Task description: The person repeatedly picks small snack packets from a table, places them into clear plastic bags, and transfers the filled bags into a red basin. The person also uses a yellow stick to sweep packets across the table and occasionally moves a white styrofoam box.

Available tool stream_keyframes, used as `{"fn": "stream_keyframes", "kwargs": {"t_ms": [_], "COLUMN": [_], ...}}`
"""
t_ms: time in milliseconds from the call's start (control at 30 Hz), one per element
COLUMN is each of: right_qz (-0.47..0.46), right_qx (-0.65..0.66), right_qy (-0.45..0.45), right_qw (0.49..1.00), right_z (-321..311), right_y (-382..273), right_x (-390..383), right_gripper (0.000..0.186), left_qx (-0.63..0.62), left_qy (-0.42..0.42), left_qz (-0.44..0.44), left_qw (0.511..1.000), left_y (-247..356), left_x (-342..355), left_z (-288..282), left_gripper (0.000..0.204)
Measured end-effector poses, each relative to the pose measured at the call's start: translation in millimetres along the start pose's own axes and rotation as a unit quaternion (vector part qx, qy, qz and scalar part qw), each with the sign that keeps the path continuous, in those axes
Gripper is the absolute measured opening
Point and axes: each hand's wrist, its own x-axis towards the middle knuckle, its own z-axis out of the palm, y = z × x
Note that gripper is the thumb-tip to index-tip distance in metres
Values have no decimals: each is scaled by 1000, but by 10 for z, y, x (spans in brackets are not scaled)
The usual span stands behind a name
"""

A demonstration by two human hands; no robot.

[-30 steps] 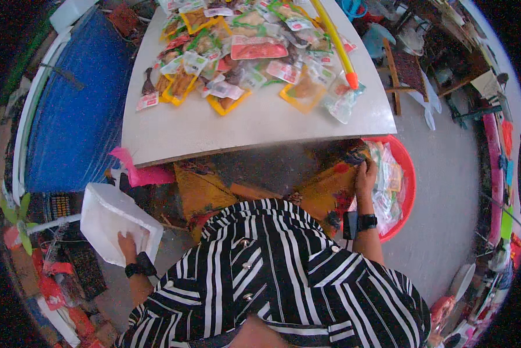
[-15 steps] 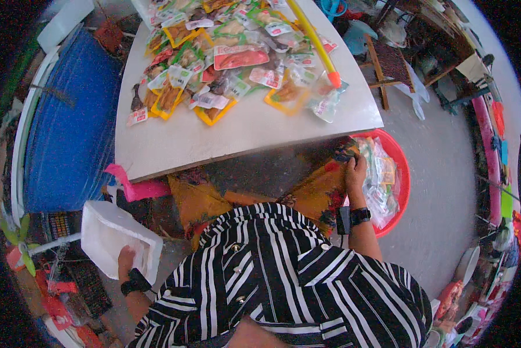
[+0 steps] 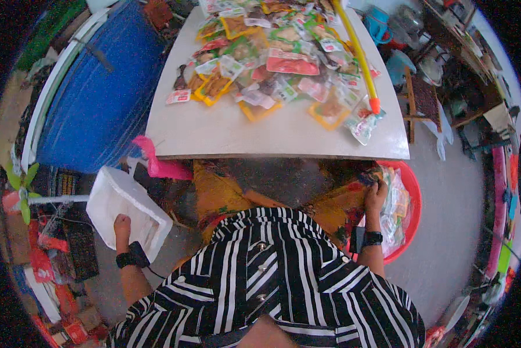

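Note:
My left hand [image 3: 121,227] is at the white foam box [image 3: 101,203] on the left, over its hollow, with fingers curled; whatever they may hold is hidden. My right hand [image 3: 375,196], fingers bent, lies at the knee of my patterned yellow trousers [image 3: 336,206], beside a red basin [image 3: 411,226] of plastic packets [image 3: 397,191]. Above both hands, on the white tabletop [image 3: 272,139], lies a spread of sealed food packets [image 3: 292,61] in yellow, green, pink and clear wrapping, with a yellow tube with an orange tip [image 3: 365,69] lying along its right side.
A blue sheeted surface [image 3: 80,133] runs along the left. A pink bundle [image 3: 161,165] hangs below the table's left corner. A green-bladed fan [image 3: 23,191] stands far left. Wooden stools [image 3: 423,101], bags and a blue bucket [image 3: 376,26] crowd the back right.
The view has shifted, so table and basin appear lower and farther right than half a second ago. My left fingers look more curled in the box; my right hand stays at my knee.

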Motion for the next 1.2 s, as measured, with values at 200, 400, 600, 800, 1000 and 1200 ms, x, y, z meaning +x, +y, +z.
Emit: {"fn": "stream_keyframes", "kwargs": {"t_ms": [200, 400, 600, 800, 1000, 1200], "right_qz": [-58, -17, -43, -22, -30, -10], "right_qx": [198, 132, 22, 42, 73, 22], "right_qy": [-56, -57, -80, -50, -13, -24], "right_qw": [977, 990, 996, 998, 997, 999], "right_z": [4, 1, -42, -38, 22, -39], "right_y": [109, 211, 301, 220, 150, 180], "right_x": [19, 53, 125, 70, 37, 47], "right_gripper": [29, 29, 39, 36, 34, 33], "left_qx": [238, 106, 42, 115, 223, 168], "left_qy": [-63, -234, -112, -175, -221, -19], "left_qz": [112, -119, -101, -67, 14, -67], "left_qw": [963, 959, 988, 975, 949, 983], "left_y": [-185, -148, 315, 217, -61, 142], "left_x": [-69, -47, -224, -247, -221, -229], "left_z": [162, 46, -14, -57, 63, -2], "left_gripper": [20, 22, 19, 21, 20, 18]}}
